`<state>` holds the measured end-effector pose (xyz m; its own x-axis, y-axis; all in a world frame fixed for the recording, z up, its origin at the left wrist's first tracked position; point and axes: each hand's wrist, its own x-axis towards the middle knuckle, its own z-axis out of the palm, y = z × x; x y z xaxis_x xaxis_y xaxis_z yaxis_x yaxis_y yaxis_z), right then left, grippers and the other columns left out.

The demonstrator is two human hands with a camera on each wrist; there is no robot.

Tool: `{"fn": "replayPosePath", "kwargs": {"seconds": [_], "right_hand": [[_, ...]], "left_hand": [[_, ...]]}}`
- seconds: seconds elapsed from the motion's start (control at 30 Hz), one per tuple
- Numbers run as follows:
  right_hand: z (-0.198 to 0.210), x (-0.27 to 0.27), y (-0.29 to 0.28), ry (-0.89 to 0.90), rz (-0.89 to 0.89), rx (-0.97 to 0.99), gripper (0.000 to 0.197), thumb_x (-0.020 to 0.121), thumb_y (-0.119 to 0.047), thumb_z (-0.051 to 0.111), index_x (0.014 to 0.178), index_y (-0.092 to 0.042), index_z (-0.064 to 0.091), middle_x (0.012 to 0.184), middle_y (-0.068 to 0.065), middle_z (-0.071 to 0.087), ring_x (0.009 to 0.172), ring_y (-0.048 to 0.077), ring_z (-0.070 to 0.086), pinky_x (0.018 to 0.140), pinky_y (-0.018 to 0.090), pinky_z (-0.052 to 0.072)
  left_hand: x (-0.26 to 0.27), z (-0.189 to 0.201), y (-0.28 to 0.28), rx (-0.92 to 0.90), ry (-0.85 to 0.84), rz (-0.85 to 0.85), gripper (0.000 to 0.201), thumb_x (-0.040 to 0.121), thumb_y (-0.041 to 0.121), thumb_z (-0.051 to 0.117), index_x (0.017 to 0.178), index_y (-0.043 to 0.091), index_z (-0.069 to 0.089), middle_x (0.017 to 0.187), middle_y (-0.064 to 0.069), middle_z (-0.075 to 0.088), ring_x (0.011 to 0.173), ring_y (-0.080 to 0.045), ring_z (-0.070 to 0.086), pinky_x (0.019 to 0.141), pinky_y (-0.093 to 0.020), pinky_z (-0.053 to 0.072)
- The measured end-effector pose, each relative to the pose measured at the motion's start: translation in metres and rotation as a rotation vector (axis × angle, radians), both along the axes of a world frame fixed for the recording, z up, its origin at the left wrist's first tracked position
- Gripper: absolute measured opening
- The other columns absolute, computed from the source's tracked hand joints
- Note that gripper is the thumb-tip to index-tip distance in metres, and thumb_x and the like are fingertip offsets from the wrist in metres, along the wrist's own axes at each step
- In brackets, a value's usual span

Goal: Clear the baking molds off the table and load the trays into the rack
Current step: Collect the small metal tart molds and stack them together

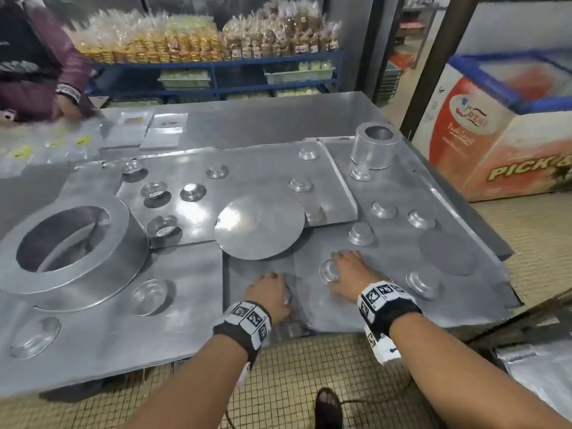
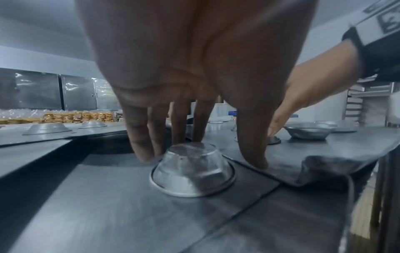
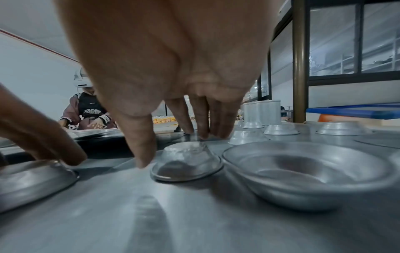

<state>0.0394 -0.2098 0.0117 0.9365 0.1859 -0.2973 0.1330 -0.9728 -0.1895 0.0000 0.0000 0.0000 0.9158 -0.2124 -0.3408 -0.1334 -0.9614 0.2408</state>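
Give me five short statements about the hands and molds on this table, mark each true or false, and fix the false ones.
1. The left hand reaches over an upside-down small mold. True.
2. The right hand carries a tray. False: its fingers close round another upside-down mold on the tray.
3. An upright mold sits right beside the right hand's mold. True.
4. The large ring mold stands at the right. False: at the left.
5. The flat round disc stands upright. False: it lies flat.

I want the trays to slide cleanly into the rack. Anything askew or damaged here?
Yes. The near corner of the right tray is crumpled upward beside the left hand, and the round flat disc lies tilted across overlapping tray edges.
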Motion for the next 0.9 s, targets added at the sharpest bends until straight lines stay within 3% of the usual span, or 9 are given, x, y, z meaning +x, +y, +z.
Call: {"fn": "replayPosePath", "kwargs": {"seconds": [0.13, 0.23, 0.37, 0.57, 0.7, 0.8, 0.9], "right_hand": [[-0.003, 0.02, -0.006, 0.045, 0.013, -0.028, 0.07, 0.081, -0.034, 0.068, 0.143, -0.014, 0.042, 0.14, 0.004, 0.043, 0.131, 0.026, 0.035, 0.107, 0.04, 0.04], [-0.004, 0.027, -0.009, 0.057, 0.065, -0.067, 0.068, 0.076, -0.04, 0.073, 0.136, -0.016, 0.051, 0.134, 0.002, 0.049, 0.127, 0.025, 0.038, 0.103, 0.039, 0.043], [-0.004, 0.031, -0.008, 0.061, 0.07, -0.05, 0.065, 0.07, -0.039, 0.08, 0.124, -0.015, 0.053, 0.123, 0.005, 0.056, 0.116, 0.028, 0.05, 0.09, 0.038, 0.051], [-0.01, 0.041, -0.016, 0.05, 0.12, 0.061, 0.071, 0.061, -0.037, 0.086, 0.119, -0.018, 0.052, 0.117, 0.002, 0.057, 0.111, 0.025, 0.053, 0.084, 0.038, 0.052], [-0.006, 0.043, -0.027, 0.023, 0.131, 0.23, 0.089, 0.065, -0.044, 0.084, 0.141, -0.025, 0.042, 0.127, 0.002, 0.053, 0.123, 0.025, 0.045, 0.1, 0.038, 0.046], [0.004, 0.04, -0.031, -0.03, 0.169, 0.324, 0.075, 0.068, -0.048, 0.08, 0.134, -0.028, 0.05, 0.122, -0.003, 0.052, 0.121, 0.021, 0.045, 0.099, 0.034, 0.045], [0.014, 0.034, -0.031, -0.106, 0.166, 0.451, 0.068, 0.065, -0.048, 0.081, 0.123, -0.032, 0.052, 0.117, -0.01, 0.048, 0.113, 0.015, 0.048, 0.094, 0.03, 0.046]], "left_hand": [[0.011, -0.004, -0.007, 0.125, 0.03, 0.039, 0.058, 0.081, 0.032, 0.068, 0.133, 0.017, 0.048, 0.129, -0.006, 0.051, 0.123, -0.03, 0.047, 0.098, -0.044, 0.049], [0.019, 0.0, -0.01, 0.121, 0.08, 0.045, 0.053, 0.075, 0.031, 0.073, 0.123, 0.016, 0.056, 0.119, -0.006, 0.053, 0.118, -0.03, 0.051, 0.096, -0.041, 0.05], [0.023, 0.012, -0.015, 0.138, 0.093, 0.038, 0.047, 0.074, 0.031, 0.074, 0.116, 0.015, 0.059, 0.112, -0.007, 0.056, 0.106, -0.028, 0.059, 0.087, -0.034, 0.051], [0.019, 0.02, -0.028, 0.225, 0.105, -0.015, 0.061, 0.07, 0.047, 0.075, 0.118, 0.017, 0.054, 0.111, -0.005, 0.056, 0.103, -0.029, 0.058, 0.083, -0.039, 0.056], [0.022, 0.026, -0.02, 0.004, 0.051, 0.118, 0.042, 0.074, 0.053, 0.053, 0.1, 0.02, 0.061, 0.094, -0.002, 0.059, 0.088, -0.024, 0.061, 0.079, -0.037, 0.056], [0.026, 0.025, -0.013, -0.25, -0.044, 0.225, 0.052, 0.084, 0.056, 0.03, 0.096, 0.018, 0.064, 0.088, -0.003, 0.067, 0.08, -0.021, 0.062, 0.078, -0.039, 0.054], [0.029, 0.021, -0.008, -0.513, -0.049, 0.383, 0.053, 0.085, 0.049, 0.027, 0.102, 0.023, 0.069, 0.099, 0.002, 0.072, 0.093, -0.018, 0.064, 0.089, -0.039, 0.051]]}}
